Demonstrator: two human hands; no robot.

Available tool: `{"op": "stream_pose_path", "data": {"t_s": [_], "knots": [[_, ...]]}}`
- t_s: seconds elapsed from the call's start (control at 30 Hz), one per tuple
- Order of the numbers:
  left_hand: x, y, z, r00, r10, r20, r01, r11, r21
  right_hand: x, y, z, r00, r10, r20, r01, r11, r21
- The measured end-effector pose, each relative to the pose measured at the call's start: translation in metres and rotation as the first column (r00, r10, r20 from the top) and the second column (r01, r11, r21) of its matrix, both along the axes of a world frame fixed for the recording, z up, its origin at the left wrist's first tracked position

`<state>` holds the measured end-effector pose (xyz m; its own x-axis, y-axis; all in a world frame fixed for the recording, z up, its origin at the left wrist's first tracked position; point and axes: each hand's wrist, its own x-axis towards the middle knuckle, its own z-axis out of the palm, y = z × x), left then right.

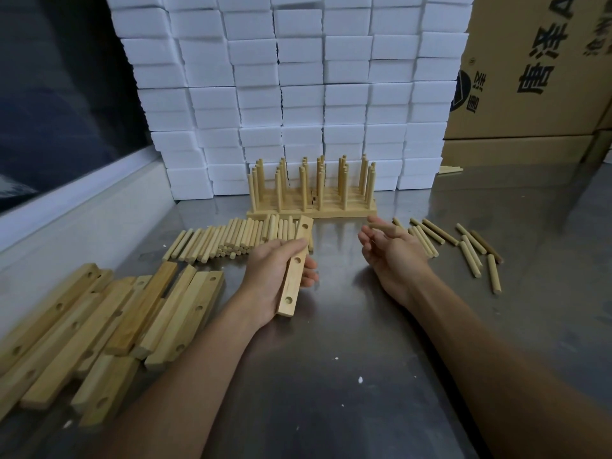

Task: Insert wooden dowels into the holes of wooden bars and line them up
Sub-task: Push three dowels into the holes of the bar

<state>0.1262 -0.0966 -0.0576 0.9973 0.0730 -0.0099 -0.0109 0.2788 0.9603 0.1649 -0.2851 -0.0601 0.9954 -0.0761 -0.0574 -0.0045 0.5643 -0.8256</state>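
Observation:
My left hand [275,270] grips a wooden bar [295,266] with three holes, held lengthwise above the metal table and pointing away from me. My right hand [389,251] is palm up, fingers loosely curled round a dowel [381,226] that lies across them. Finished bars with upright dowels [313,190] stand lined up at the back. A stack of loose dowels [231,238] lies behind my left hand. More scattered dowels [470,246] lie to the right of my right hand.
A pile of bare bars [99,329] covers the table's left front. White foam blocks [298,94] form a wall behind the work. A cardboard box [536,67] stands at the back right. The steel table [331,376] shows bare between my forearms.

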Motion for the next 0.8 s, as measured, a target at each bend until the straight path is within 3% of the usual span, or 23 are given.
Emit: {"op": "stream_pose_path", "data": {"t_s": [0.2, 0.33, 0.47, 0.63, 0.8], "knots": [[0.0, -0.002, 0.0, 1.0, 0.014, -0.003, -0.014, 1.0, 0.024, -0.005, 0.006, -0.001, 0.997, -0.021, 0.073, 0.039, 0.969, -0.245], [0.0, -0.003, -0.001, 1.0, 0.012, 0.002, -0.012, 0.986, 0.166, -0.012, 0.016, -0.001, 0.978, -0.019, 0.207, 0.134, 0.818, -0.56], [0.001, -0.004, -0.002, 1.0, 0.002, 0.014, -0.006, 0.96, 0.279, -0.017, 0.017, 0.001, 0.967, 0.03, 0.254, 0.115, 0.835, -0.538], [-0.001, -0.006, -0.004, 0.999, -0.033, 0.021, 0.024, 0.942, 0.336, -0.017, 0.017, 0.003, 0.962, 0.173, 0.211, -0.039, 0.852, -0.522], [-0.001, -0.006, -0.005, 0.999, -0.028, 0.024, 0.018, 0.932, 0.363, -0.017, 0.019, -0.001, 0.949, 0.178, 0.261, 0.011, 0.807, -0.59]]}}
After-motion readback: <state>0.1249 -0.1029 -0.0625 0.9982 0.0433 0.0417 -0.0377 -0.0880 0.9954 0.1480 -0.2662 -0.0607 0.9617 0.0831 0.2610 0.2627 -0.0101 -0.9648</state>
